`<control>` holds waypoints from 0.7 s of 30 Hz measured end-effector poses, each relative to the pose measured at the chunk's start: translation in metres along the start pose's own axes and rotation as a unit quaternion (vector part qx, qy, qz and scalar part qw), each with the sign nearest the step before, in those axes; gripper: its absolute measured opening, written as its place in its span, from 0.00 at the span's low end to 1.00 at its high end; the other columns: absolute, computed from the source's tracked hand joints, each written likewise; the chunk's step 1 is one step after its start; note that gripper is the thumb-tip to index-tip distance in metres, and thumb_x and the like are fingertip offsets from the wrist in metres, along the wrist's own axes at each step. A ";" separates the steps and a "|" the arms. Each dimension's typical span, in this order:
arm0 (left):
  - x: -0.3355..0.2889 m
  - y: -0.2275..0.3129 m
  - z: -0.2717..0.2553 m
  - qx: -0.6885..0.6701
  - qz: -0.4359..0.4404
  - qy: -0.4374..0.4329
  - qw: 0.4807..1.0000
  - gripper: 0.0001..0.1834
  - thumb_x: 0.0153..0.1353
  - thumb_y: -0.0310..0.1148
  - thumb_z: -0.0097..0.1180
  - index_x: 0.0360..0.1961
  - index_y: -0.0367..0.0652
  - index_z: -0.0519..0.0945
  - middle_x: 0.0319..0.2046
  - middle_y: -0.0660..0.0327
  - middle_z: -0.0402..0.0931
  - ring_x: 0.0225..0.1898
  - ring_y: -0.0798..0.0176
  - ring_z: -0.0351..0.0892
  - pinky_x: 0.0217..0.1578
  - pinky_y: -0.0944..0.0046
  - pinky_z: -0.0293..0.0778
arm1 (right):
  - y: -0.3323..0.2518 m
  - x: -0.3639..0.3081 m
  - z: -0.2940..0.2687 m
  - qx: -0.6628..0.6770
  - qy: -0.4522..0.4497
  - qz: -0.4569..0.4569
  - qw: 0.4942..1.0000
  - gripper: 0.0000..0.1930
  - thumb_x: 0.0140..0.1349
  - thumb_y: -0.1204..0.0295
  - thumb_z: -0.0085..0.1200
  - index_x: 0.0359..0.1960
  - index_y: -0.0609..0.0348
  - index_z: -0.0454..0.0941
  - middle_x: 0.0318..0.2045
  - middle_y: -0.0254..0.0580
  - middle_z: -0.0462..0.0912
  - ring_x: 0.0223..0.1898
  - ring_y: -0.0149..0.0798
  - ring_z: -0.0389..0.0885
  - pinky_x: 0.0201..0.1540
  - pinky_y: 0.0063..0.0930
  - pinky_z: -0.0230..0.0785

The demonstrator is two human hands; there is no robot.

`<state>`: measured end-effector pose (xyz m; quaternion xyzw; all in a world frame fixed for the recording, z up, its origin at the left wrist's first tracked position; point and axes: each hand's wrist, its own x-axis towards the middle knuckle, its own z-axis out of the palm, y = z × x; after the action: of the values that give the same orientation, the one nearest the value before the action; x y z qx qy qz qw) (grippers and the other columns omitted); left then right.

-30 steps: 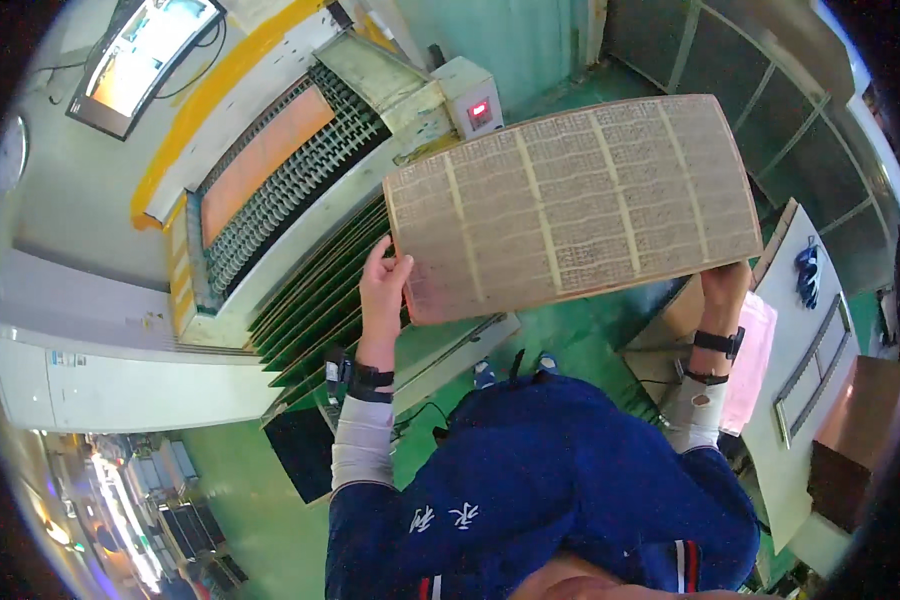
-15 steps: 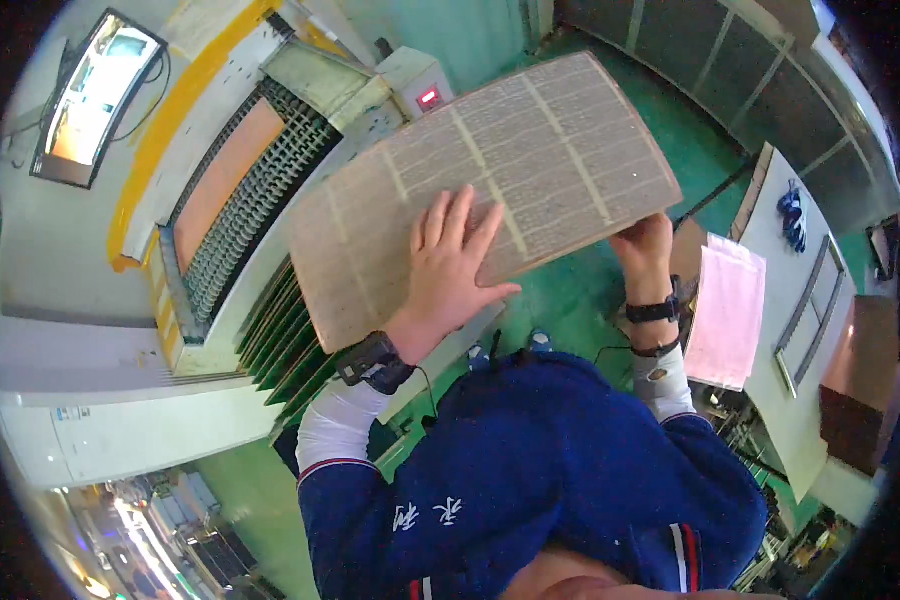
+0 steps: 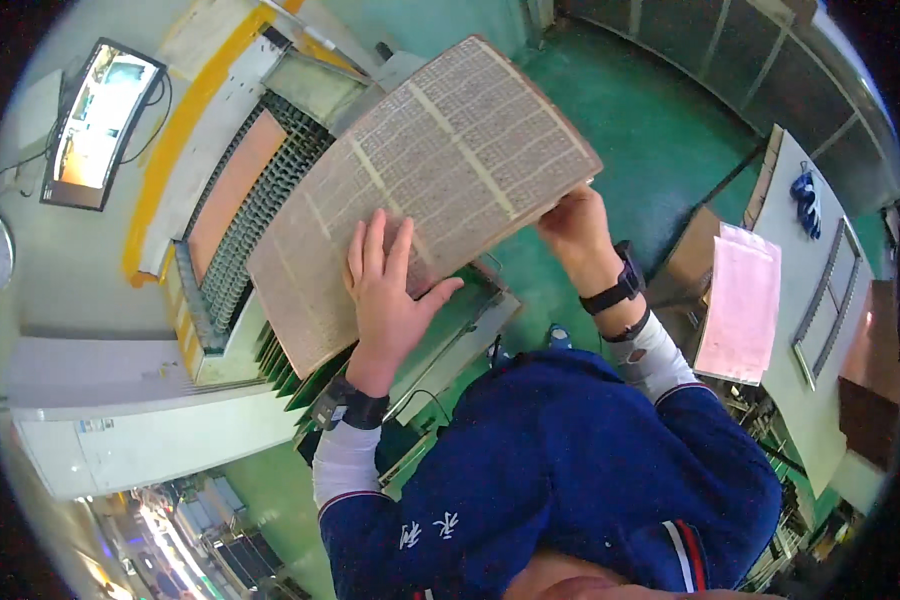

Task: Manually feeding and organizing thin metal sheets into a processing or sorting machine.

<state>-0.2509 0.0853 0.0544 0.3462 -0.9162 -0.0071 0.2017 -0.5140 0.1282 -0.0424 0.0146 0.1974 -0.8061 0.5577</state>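
Observation:
A large brownish circuit board panel (image 3: pixel 450 140) with a fine grid pattern and pale strips spans the space before me, tilted with its right end farther away. My left hand (image 3: pixel 385 305) lies flat on its upper face near the front edge, fingers and thumb spread. At the right corner, my right hand (image 3: pixel 578 235) grips the panel's edge from below, its fingers partly hidden. Beneath the panel's left end, several dark green boards (image 3: pixel 285 375) stand in a row, mostly covered by it.
To the left, a machine with rows of rollers (image 3: pixel 260 215) carries a copper-coloured board (image 3: pixel 234 190). A monitor (image 3: pixel 100 125) hangs beyond it. On the right stand a table (image 3: pixel 785 270) with a metal frame (image 3: pixel 828 305) and blue glove (image 3: pixel 806 205), and pink sheets (image 3: pixel 740 305).
The panel has shifted left and tilted further, its right end swinging inward. Both hands have moved left with it, keeping the same contact. The view has turned slightly.

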 end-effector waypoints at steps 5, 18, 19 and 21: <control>0.003 -0.007 -0.009 0.036 -0.008 0.037 0.999 0.43 0.53 0.52 0.72 0.67 0.43 0.72 0.71 0.44 0.60 0.70 0.34 0.57 0.67 0.38 0.56 | 0.043 0.006 0.023 -0.010 -0.047 0.081 0.996 0.16 0.70 0.71 0.45 0.54 0.63 0.77 0.52 0.46 0.83 0.50 0.45 0.84 0.53 0.39 0.79; -0.024 -0.064 -0.055 0.090 -0.054 0.103 0.989 0.26 0.62 0.37 0.65 0.60 0.40 0.78 0.58 0.48 0.77 0.56 0.42 0.77 0.56 0.49 0.74 | 0.110 0.016 0.096 -0.004 -0.069 0.175 0.982 0.18 0.67 0.72 0.54 0.59 0.57 0.73 0.51 0.38 0.83 0.52 0.39 0.82 0.55 0.40 0.78; -0.026 -0.071 -0.060 0.098 -0.057 0.102 0.988 0.23 0.64 0.36 0.63 0.59 0.41 0.78 0.54 0.48 0.79 0.53 0.43 0.79 0.52 0.50 0.77 | 0.114 0.013 0.104 -0.015 -0.080 0.155 0.985 0.15 0.69 0.71 0.54 0.55 0.56 0.75 0.46 0.36 0.84 0.48 0.37 0.84 0.51 0.38 0.79; -0.027 -0.079 -0.077 0.142 -0.061 0.098 0.983 0.21 0.65 0.35 0.61 0.58 0.41 0.78 0.51 0.49 0.80 0.49 0.44 0.80 0.49 0.50 0.78 | 0.124 0.015 0.107 -0.011 -0.109 0.169 0.980 0.15 0.69 0.70 0.55 0.55 0.55 0.75 0.46 0.36 0.84 0.49 0.37 0.84 0.52 0.38 0.79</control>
<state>-0.1537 0.0519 0.1033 0.4252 -0.8610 0.1449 0.2384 -0.3870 0.0418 0.0148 -0.0467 0.1391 -0.6949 0.7040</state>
